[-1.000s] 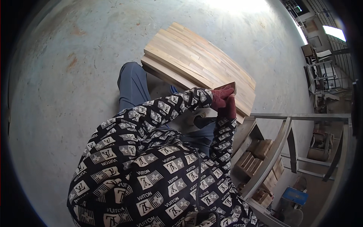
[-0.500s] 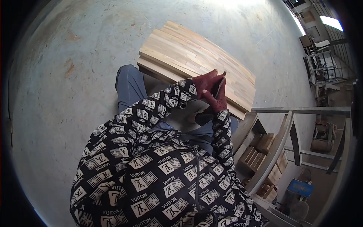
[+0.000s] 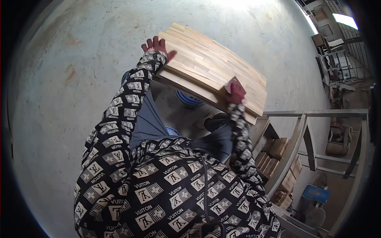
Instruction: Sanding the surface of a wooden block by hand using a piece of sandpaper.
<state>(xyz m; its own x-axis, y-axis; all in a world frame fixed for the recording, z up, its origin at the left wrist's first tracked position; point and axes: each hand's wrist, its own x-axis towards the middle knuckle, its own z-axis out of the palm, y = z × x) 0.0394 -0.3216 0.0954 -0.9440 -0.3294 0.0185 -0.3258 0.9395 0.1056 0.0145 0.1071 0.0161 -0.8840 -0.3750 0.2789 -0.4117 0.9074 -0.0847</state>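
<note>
A pale wooden board (image 3: pixel 206 57) made of glued strips lies on top of another board (image 3: pixel 194 86), whose near edge shows below it. At its left end my left hand (image 3: pixel 157 47), in a dark red glove, has its fingers spread over the corner, thumb on the top face. My right hand (image 3: pixel 237 94), gloved alike, presses a small brown piece of sandpaper (image 3: pixel 230 81) flat on the board's right part, near the front edge. Its fingers are slightly blurred and cover part of the sandpaper.
Blue round tubs (image 3: pixel 189 99) stand under the boards, between my knees. A metal frame (image 3: pixel 313 114) rises close on the right, with wooden blocks (image 3: pixel 266 164) and a blue box (image 3: pixel 315 194) beyond. Grey concrete floor (image 3: pixel 71 99) spreads left.
My hands were together above the board's right part and have parted. The left moved to the board's left end; the right came down with the sandpaper onto the top face.
</note>
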